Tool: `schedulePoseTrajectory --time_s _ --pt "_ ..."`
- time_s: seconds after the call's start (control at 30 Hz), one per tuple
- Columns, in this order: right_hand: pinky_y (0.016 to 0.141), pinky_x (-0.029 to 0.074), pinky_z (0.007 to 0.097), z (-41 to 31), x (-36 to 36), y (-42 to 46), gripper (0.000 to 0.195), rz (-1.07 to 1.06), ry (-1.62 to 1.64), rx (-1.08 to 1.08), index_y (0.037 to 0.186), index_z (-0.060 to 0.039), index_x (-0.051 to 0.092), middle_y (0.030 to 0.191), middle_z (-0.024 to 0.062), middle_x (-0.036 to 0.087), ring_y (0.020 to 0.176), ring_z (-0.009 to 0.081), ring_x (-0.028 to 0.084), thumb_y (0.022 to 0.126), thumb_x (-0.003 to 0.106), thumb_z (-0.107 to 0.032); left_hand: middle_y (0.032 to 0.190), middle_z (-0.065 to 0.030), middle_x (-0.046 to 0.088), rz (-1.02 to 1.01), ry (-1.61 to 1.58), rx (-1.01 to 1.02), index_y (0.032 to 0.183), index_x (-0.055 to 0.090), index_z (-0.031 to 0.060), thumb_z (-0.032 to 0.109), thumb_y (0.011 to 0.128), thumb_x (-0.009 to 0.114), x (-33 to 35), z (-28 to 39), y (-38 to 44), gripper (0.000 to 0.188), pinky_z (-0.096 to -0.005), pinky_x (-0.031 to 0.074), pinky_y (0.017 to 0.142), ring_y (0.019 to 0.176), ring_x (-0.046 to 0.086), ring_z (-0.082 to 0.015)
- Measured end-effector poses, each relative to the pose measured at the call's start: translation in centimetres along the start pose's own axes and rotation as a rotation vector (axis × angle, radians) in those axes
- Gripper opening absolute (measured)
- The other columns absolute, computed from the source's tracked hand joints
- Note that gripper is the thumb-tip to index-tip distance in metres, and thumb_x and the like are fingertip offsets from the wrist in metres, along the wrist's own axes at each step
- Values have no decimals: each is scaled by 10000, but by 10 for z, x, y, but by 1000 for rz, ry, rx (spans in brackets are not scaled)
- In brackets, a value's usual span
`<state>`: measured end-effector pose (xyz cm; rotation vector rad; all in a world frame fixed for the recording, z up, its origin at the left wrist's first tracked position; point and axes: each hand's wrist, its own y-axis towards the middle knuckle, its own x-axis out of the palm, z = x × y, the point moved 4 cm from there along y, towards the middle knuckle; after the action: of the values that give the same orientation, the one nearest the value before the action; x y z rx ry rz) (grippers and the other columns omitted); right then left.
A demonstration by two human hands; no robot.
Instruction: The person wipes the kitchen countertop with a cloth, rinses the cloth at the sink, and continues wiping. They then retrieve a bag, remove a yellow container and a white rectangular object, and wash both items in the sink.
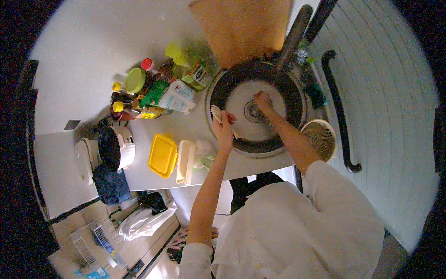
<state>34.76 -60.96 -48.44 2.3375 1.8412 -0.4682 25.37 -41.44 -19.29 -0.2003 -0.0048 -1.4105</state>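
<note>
A round sink (240,90) with a dark ring around its pale basin lies before me. My left hand (224,129) is over the sink's left edge, gripping a pale ribbed bunch (216,113) that may be mushrooms or other food. A thin pale piece (236,134) shows beside the wrist, partly hidden. My right hand (263,102) reaches down into the sink beside the round drain (252,112). Its fingers are curled, and whether they hold anything is too blurred to see. The dark faucet (291,43) extends over the basin from the back.
A woven-looking basket (318,139) stands right of the sink. On the left counter are a yellow lid (163,156), a pale container (185,162) and a clear plastic bag (204,153). Behind them stand several bottles (127,107) and a rice cooker (116,146). A brown board (245,31) leans at the back.
</note>
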Motion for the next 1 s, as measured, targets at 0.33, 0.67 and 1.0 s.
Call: schedulePoseTrajectory --time_s 0.33,0.67,1.0 --pt "366 304 267 -188 -105 29 222 0 851 620 757 -119 464 635 33 503 466 174 480 804 383 -320 607 -25 487 -74 -86 110 735 428 31 218 850 417 34 -19 -8 220 -222 359 488 523 437 -87" --pt "349 288 268 -210 -117 17 386 86 591 438 669 -102 468 549 24 468 447 147 438 785 416 -467 573 -15 477 -56 -2 41 752 449 42 203 841 427 34 -11 -16 186 -222 359 455 491 446 -84" --pt "602 409 281 -268 -89 -89 371 -538 288 150 907 -80 547 810 40 561 697 166 525 732 539 -408 626 -79 514 -125 422 -102 823 473 13 250 782 475 56 -49 35 240 -296 385 436 496 479 -159"
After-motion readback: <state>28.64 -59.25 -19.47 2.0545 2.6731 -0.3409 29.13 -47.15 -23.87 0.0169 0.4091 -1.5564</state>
